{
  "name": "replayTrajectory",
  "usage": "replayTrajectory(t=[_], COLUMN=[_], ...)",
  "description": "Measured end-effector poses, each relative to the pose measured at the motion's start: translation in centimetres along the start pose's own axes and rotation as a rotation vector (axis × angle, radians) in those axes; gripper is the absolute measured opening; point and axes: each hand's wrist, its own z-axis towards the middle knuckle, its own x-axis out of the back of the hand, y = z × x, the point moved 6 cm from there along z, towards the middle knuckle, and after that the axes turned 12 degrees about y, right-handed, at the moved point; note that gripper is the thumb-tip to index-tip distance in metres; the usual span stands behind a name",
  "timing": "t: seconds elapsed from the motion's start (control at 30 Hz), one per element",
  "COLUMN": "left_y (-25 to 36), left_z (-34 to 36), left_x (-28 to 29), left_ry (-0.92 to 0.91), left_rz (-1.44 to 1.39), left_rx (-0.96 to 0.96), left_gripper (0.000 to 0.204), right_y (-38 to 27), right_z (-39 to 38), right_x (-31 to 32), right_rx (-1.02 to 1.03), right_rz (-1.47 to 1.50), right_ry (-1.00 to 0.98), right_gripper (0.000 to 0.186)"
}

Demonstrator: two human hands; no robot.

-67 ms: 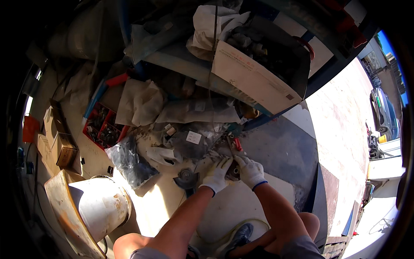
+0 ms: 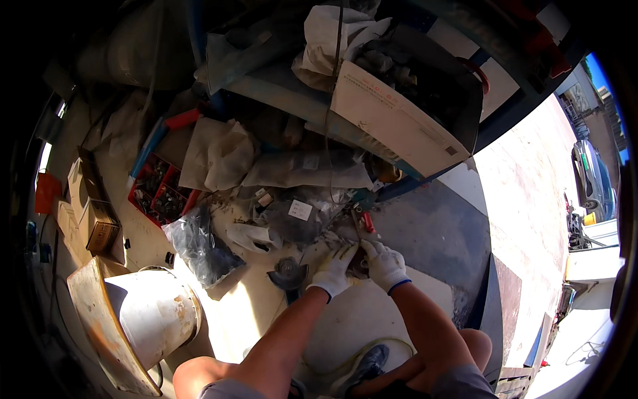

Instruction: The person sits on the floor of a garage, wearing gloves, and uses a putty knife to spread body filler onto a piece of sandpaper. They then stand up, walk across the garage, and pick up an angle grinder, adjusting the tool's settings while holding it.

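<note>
My left hand (image 2: pixel 333 269), in a white work glove with a blue cuff, reaches down to the floor, its fingers bent inward. Facing it from the other side is my gloved right hand (image 2: pixel 387 267), fingers curled the same way. Between them sits a small dark brown metal part (image 2: pixel 360 263) with a light round spot. Both hands hold it near floor level, and the fingertips partly hide it. Just beyond lies a tool with a red handle (image 2: pixel 367 222). An angle grinder (image 2: pixel 288 271) with a dark guard rests left of my left hand.
A shelf bears an open white carton (image 2: pixel 399 123) ahead. Plastic-wrapped goods (image 2: pixel 299 223) lie below, with a red divided parts bin (image 2: pixel 161 193) to their left. A wooden-flanged white spool (image 2: pixel 156 312) stands at left. My shoe (image 2: pixel 367 362) is close behind the hands.
The view has shifted slightly. Both hands stay at the dark metal part, with hardly any visible movement.
</note>
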Motion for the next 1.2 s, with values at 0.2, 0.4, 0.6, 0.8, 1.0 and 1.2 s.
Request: replayTrajectory(t=[0.2, 0.4, 0.6, 0.8, 1.0, 1.2], left_y=[-1.3, -0.7, 1.3, 1.6, 2.8, 0.9], left_z=[0.0, -0.1, -1.6, -8.2, -13.0, -14.9], left_x=[-0.8, -0.7, 0.9, 0.1, 1.4, 4.7], left_ry=[0.030, 0.111, 0.107, 0.138, 0.096, -0.244], left_rz=[0.094, 0.109, 0.162, 0.295, 0.297, 0.193], left_rx=[-0.044, -0.027, 0.043, 0.072, -0.199, 0.428], left_gripper=[0.101, 0.096, 0.095, 0.074, 0.044, 0.037], right_y=[0.1, 0.5, 3.1, -10.1, -15.8, -15.5], right_z=[-0.1, -0.6, 0.5, 2.8, 5.1, 4.9], right_x=[0.3, 4.4, 6.1, 4.7, 0.7, 0.3], right_rx=[0.205, 0.102, -0.552, -0.491, -0.255, -0.233], right_rz=[0.032, 0.125, 0.983, 1.248, 0.637, 0.598], right_ry=[0.150, 0.169, 0.170, -0.299, -0.198, -0.106], right_gripper=[0.049, 0.045, 0.038, 0.043, 0.049, 0.045])
